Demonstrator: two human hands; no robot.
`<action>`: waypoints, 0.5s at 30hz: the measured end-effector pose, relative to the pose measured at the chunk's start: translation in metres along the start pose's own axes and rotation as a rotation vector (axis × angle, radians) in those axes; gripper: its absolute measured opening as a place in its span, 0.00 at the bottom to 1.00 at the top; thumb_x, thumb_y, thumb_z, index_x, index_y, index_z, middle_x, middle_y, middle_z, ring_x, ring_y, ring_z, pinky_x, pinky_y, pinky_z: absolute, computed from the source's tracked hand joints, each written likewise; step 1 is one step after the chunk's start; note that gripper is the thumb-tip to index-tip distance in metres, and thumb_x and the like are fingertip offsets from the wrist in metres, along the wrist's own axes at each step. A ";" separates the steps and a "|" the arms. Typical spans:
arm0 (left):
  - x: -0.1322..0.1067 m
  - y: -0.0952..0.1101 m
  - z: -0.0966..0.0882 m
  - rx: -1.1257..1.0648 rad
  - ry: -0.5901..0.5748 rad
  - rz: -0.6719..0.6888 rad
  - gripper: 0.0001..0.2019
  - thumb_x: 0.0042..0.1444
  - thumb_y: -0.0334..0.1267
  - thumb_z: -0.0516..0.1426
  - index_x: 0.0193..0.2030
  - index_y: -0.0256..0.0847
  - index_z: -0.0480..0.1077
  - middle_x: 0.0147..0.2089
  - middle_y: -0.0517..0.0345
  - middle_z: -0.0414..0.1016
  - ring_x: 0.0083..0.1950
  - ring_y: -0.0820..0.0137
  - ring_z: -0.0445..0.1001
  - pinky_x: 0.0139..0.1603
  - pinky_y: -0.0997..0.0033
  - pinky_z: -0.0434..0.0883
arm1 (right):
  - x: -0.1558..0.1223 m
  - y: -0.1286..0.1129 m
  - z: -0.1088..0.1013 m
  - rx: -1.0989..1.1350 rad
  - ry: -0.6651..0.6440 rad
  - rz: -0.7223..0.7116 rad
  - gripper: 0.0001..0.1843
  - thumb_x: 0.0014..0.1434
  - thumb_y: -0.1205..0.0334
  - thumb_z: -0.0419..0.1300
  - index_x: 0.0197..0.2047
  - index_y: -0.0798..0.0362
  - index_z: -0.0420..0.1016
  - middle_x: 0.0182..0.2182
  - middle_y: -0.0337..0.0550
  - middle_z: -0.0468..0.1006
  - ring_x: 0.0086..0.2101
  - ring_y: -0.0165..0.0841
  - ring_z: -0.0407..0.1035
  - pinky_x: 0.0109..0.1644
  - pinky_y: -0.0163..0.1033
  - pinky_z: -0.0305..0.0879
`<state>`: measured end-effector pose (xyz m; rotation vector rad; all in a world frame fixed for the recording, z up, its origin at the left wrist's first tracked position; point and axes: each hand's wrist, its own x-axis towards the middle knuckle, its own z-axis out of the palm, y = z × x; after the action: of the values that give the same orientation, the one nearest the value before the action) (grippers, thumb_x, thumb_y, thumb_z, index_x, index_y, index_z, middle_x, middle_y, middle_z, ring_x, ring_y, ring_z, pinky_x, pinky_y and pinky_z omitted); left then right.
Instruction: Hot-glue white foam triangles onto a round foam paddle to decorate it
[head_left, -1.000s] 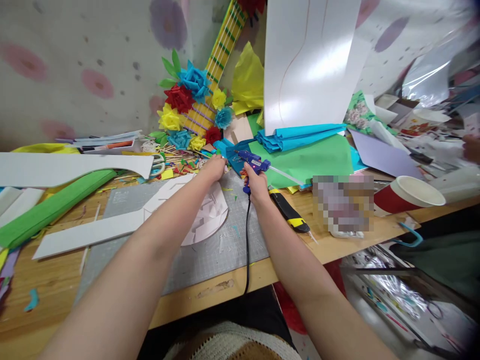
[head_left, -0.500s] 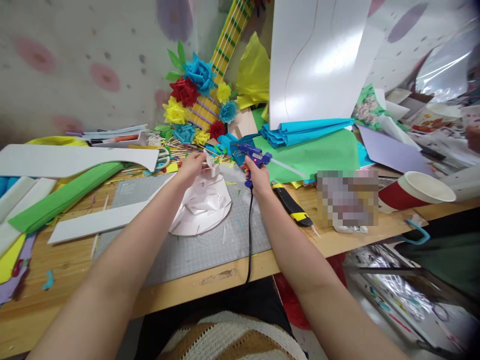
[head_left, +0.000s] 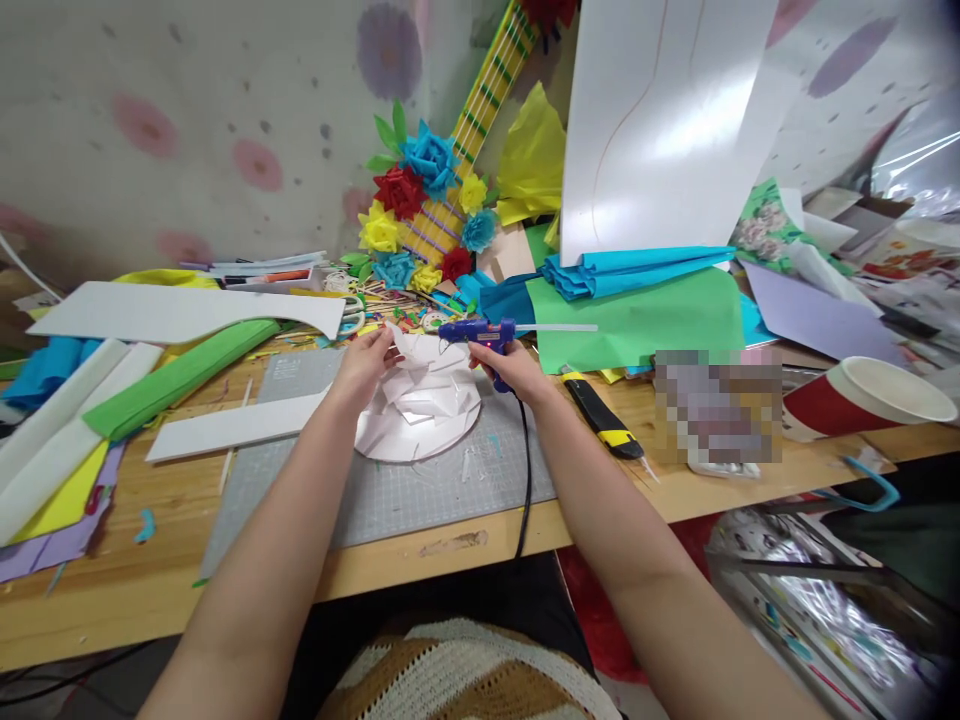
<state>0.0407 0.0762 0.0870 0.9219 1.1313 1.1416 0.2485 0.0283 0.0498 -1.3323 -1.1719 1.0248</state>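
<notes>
My left hand (head_left: 365, 365) pinches a thin white paper piece (head_left: 407, 347) at the upper left of a round white disc (head_left: 405, 443). Folded white pieces lie across the disc, which rests on a grey cutting mat (head_left: 457, 500). In my right hand (head_left: 514, 368) is a blue hot glue gun (head_left: 476, 332), lying level with its nozzle toward the left hand. A clear glue stick (head_left: 562, 328) juts from its back, and its black cord (head_left: 527, 470) drops over the table edge. Whether the nozzle touches the paper, I cannot tell.
A black and yellow utility knife (head_left: 604, 415) lies right of the mat. Beyond it stands a red and white paper cup (head_left: 862, 398). White foam strips (head_left: 240, 425) and a green paper roll (head_left: 180, 380) lie left. Behind, a flower-covered yellow guitar (head_left: 439, 230) leans on the wall.
The glue gun has turned from slanting to level, its nozzle now lower and nearer the left hand. My left hand has lowered slightly with the white piece. The camera view has shifted left.
</notes>
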 end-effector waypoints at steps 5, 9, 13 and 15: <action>-0.014 -0.016 -0.014 0.038 -0.064 0.051 0.06 0.56 0.37 0.60 0.36 0.35 0.72 0.32 0.56 0.75 0.31 0.73 0.74 0.39 0.68 0.74 | -0.010 -0.008 0.005 -0.047 -0.155 -0.032 0.20 0.46 0.43 0.67 0.22 0.52 0.72 0.20 0.39 0.74 0.18 0.24 0.57 0.20 0.32 0.53; -0.014 -0.023 -0.016 0.059 -0.051 0.076 0.09 0.56 0.41 0.59 0.35 0.37 0.71 0.35 0.54 0.75 0.34 0.70 0.75 0.39 0.63 0.76 | -0.011 -0.009 0.003 -0.065 -0.179 0.006 0.20 0.44 0.44 0.68 0.22 0.52 0.72 0.18 0.38 0.73 0.18 0.25 0.58 0.20 0.32 0.53; -0.012 -0.019 -0.023 -0.023 0.089 0.206 0.09 0.58 0.44 0.58 0.36 0.40 0.69 0.37 0.56 0.75 0.39 0.70 0.75 0.42 0.65 0.77 | -0.010 -0.007 0.003 -0.045 -0.157 -0.004 0.20 0.44 0.44 0.68 0.22 0.52 0.72 0.19 0.38 0.74 0.19 0.24 0.58 0.21 0.31 0.53; -0.012 -0.015 -0.031 -0.074 0.155 0.300 0.10 0.59 0.47 0.57 0.39 0.43 0.68 0.38 0.57 0.75 0.43 0.70 0.75 0.44 0.66 0.77 | -0.010 -0.006 0.004 -0.020 -0.139 -0.030 0.21 0.45 0.43 0.68 0.22 0.52 0.71 0.20 0.38 0.74 0.19 0.24 0.58 0.21 0.31 0.53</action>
<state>0.0130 0.0616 0.0684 0.9807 1.0900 1.5109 0.2423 0.0194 0.0551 -1.2711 -1.3052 1.1004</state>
